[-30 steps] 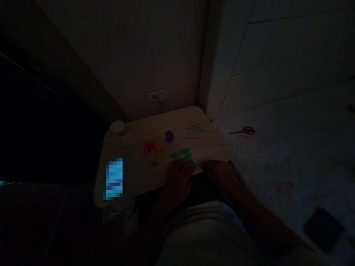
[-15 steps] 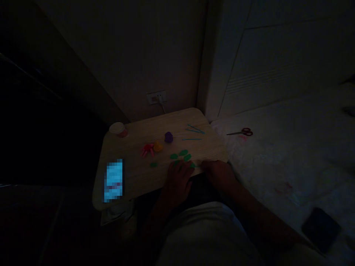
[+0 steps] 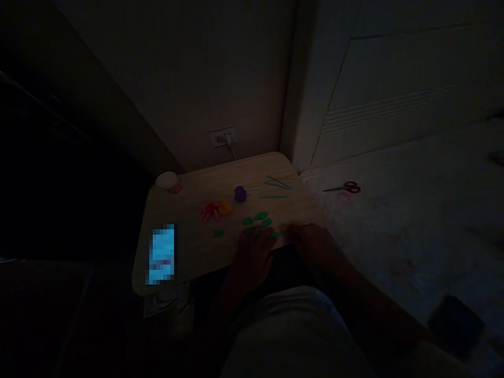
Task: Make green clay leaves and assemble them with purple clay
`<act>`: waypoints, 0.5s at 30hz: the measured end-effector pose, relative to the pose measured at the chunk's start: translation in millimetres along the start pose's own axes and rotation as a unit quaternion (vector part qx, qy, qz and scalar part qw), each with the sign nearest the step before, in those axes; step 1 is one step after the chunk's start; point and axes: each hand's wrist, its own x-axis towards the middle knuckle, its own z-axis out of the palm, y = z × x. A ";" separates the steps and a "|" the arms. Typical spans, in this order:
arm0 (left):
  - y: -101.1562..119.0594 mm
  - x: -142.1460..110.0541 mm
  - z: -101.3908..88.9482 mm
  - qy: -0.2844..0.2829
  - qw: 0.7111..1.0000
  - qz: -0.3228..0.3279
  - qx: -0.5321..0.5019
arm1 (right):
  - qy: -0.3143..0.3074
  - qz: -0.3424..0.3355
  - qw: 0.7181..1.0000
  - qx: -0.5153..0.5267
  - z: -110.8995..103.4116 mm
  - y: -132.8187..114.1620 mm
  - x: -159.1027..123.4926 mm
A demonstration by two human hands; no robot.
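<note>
We are looking at a wooden table point(image 3: 200, 252) that is carrying a purple lump point(image 3: 240, 194). Nearer us than the lump and slightly right of it, the left hand point(image 3: 254, 256) is lying over some green pieces point(image 3: 261, 216), its grip looking loose, fingers spreading flat. Farther right of the lump, the right hand point(image 3: 309, 241) is looking bunched; we are not managing to tell whether its grip is holding anything. To the lump's near right, one small green piece point(image 3: 274, 234) is showing beside the left fingertips. We are judging that heavy pressing could be squashing it, or tackiness lifting it with the fingers. Its visible end is apparently pointing rightward, its long axis running roughly left to right, dimness permitting.
</note>
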 end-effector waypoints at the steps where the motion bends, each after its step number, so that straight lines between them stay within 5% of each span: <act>1: -0.1 0.0 0.0 0.000 1.000 0.000 -0.001 | 0.002 -0.005 1.000 0.007 -0.5 -0.6 0.7; 15: 3.3 -0.8 -1.5 0.007 1.000 -0.010 -0.017 | 0.002 -0.027 1.000 0.002 3.5 1.8 9.8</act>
